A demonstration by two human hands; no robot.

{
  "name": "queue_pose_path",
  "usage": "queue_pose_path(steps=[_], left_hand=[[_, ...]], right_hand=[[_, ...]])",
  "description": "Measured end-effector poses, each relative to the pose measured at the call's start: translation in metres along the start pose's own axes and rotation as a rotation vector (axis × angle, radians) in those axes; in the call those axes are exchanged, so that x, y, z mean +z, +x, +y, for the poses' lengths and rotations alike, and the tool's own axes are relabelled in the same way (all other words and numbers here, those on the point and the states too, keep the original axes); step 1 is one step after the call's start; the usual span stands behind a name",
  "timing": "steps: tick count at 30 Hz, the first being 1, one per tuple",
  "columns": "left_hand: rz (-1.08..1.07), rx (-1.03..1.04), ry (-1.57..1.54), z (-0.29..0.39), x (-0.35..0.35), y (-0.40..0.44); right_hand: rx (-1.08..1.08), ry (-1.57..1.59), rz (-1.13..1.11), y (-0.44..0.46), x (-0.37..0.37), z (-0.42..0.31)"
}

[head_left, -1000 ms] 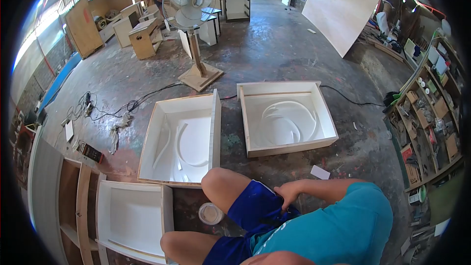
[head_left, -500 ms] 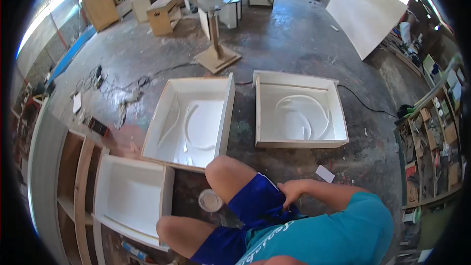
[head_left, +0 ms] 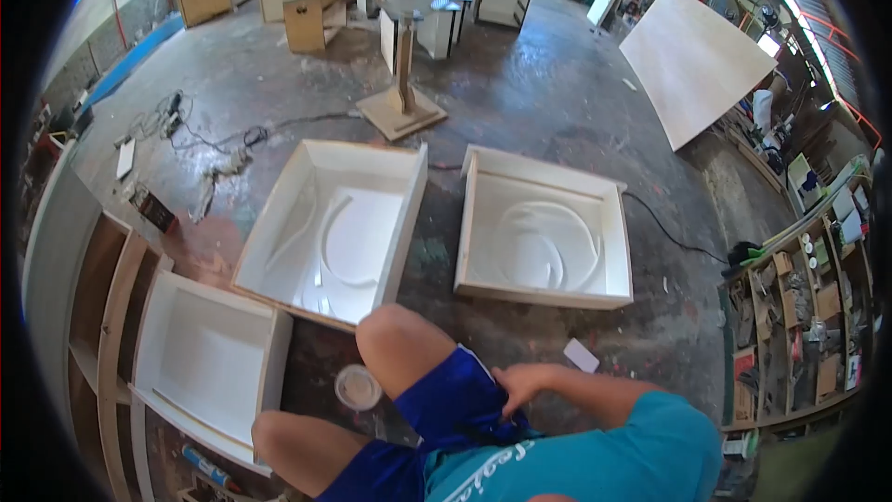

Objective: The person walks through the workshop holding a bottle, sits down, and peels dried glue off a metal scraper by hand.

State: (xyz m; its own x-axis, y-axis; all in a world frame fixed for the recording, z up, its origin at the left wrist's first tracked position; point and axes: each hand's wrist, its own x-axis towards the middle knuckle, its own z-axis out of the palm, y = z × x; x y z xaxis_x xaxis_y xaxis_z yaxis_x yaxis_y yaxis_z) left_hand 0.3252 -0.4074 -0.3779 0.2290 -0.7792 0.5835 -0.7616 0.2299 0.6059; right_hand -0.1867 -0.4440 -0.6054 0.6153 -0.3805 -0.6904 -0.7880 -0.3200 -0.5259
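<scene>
My right hand [head_left: 520,385] is at the hip of my blue shorts [head_left: 437,392], its fingers curled in against the cloth. Whatever those fingers hold, if anything, is hidden. My left hand is out of view. Close to my right knee stand two white-lined wooden drawers: one drawer [head_left: 412,209] just ahead and another drawer [head_left: 544,290] to its right. Thin curved white strips [head_left: 327,246] lie inside both. By my left knee is a smaller drawer [head_left: 276,353]. A round tub [head_left: 358,388] sits on the floor between my knees.
A fan [head_left: 406,65] on a wooden base stands beyond the drawers, its cable [head_left: 307,119] trailing over the floor. Right of me is a compartmented shelf [head_left: 790,325] of small parts. A large pale panel [head_left: 697,65] leans farther back. A wooden frame [head_left: 116,335] stands at left.
My view has tilted and shifted, so the drawers and my body sit farther left in it. My right hand stays at the shorts. The drawers and strips look unmoved.
</scene>
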Motion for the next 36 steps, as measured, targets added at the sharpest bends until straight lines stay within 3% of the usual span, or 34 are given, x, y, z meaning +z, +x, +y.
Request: queue_pose_path(steps=[9, 12, 16, 17, 19, 21, 24, 26, 30, 36], left_hand=[[0.156, 0.056, 0.073, 0.018, -0.045, -0.029], [0.411, 0.171, 0.06, 0.065, -0.113, -0.053], [0.818, 0.488, -0.112, 0.147, -0.183, -0.095], [0.913, 0.547, -0.115, 0.164, -0.19, -0.11], [1.032, 0.542, -0.088, 0.165, -0.18, -0.129], [1.053, 0.382, -0.155, 0.129, -0.145, -0.156], [0.928, -0.2, -0.455, 0.017, -0.037, -0.228], [0.808, -0.749, -0.404, 0.0, 0.018, -0.282], [0.785, -1.324, -0.593, -0.014, 0.082, -0.408], [0.662, -1.447, -0.324, -0.032, 0.101, -0.505]], right_hand=[[-0.026, -0.006, -0.029, -0.009, -0.022, -0.003], [0.014, -0.096, -0.182, -0.01, -0.052, -0.015], [-0.037, 0.089, -0.013, 0.008, -0.08, -0.004], [0.049, 0.079, -0.01, 0.01, -0.086, 0.0], [0.099, 0.188, 0.033, 0.02, -0.109, -0.021], [0.026, -0.024, 0.085, 0.04, -0.13, -0.017], [-0.015, 0.005, 0.146, 0.048, -0.159, -0.025], [-0.035, -0.032, 0.199, 0.062, -0.186, -0.035], [-0.18, -0.088, 0.256, 0.094, -0.215, -0.095], [-0.346, -0.135, 0.218, 0.145, -0.205, -0.179]])
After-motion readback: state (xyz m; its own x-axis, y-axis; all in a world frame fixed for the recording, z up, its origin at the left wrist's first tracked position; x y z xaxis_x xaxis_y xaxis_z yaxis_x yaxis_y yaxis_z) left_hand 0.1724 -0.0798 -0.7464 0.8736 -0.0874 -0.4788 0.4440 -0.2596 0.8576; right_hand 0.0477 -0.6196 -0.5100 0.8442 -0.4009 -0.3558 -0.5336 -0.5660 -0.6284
